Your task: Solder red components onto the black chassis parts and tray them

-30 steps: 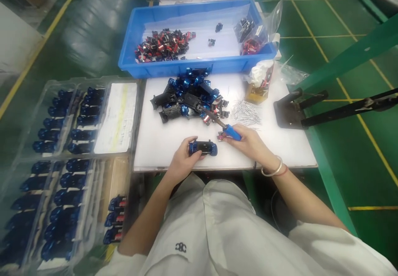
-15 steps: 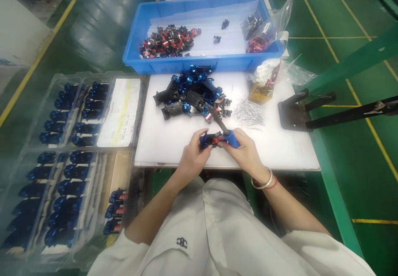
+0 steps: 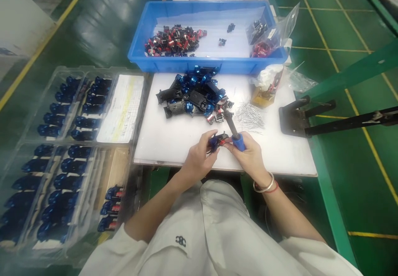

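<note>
My left hand point(image 3: 200, 156) is closed around a small blue toy car chassis point(image 3: 217, 141), lifted just above the white table point(image 3: 168, 139) near its front edge. My right hand point(image 3: 248, 153) grips a blue-handled screwdriver point(image 3: 235, 134) and pinches a small red part against the chassis end. The tool's dark shaft points up and away toward a pile of blue and black car parts point(image 3: 194, 95) behind the hands.
A blue bin point(image 3: 174, 62) of red and black small parts stands at the back. Loose metal pins point(image 3: 250, 116) and a yellow-brown bag point(image 3: 264, 91) lie at right, beside a black fixture point(image 3: 294, 118). Clear trays of blue cars point(image 3: 65, 114) fill the left.
My left hand lifted the blue chassis off the table and turned it. My right hand brought the screwdriver and red part up against its end.
</note>
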`<state>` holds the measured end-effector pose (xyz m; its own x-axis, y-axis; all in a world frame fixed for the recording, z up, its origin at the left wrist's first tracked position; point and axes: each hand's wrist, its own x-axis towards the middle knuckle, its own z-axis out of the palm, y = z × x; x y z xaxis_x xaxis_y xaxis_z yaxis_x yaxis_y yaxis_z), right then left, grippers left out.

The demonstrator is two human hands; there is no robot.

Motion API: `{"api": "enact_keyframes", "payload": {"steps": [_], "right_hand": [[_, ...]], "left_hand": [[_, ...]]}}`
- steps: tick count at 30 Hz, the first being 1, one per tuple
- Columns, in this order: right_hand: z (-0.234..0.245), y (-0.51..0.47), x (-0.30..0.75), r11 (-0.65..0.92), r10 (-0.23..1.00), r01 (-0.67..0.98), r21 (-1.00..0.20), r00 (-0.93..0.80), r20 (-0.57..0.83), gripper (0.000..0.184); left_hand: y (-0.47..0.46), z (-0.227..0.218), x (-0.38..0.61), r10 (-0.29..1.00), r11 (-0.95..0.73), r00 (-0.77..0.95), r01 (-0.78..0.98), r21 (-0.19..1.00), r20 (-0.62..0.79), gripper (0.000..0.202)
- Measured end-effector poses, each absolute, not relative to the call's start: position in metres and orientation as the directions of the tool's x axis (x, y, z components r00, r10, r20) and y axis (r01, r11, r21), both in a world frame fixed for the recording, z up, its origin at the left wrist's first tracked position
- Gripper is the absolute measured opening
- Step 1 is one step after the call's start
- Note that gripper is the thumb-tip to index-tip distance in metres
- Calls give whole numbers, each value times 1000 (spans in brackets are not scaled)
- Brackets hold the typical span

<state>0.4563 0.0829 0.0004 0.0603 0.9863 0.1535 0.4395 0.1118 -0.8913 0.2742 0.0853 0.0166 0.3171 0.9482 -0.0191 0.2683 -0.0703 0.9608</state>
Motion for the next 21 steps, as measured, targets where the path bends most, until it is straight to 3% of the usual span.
{"api": "enact_keyframes", "payload": {"steps": [7, 11, 15, 21], "right_hand": [[6, 87, 457, 162, 982, 414, -896, 26, 189, 25], [11, 93, 460, 92, 996, 347, -933, -16, 92, 24], [13, 99, 459, -45, 997, 234, -971, -56, -59, 30], [3, 109, 454, -208, 970, 89, -974, -111, -218, 28]], "left_hand": [[90, 25, 273, 946, 48, 307, 175, 983, -100, 47], [97, 26, 265, 909, 214, 368, -6, 977, -197, 56], [103, 23, 256, 859, 404, 417, -197, 893, -297, 54], [117, 1, 258, 910, 294, 314, -34, 955, -269, 44]]}}
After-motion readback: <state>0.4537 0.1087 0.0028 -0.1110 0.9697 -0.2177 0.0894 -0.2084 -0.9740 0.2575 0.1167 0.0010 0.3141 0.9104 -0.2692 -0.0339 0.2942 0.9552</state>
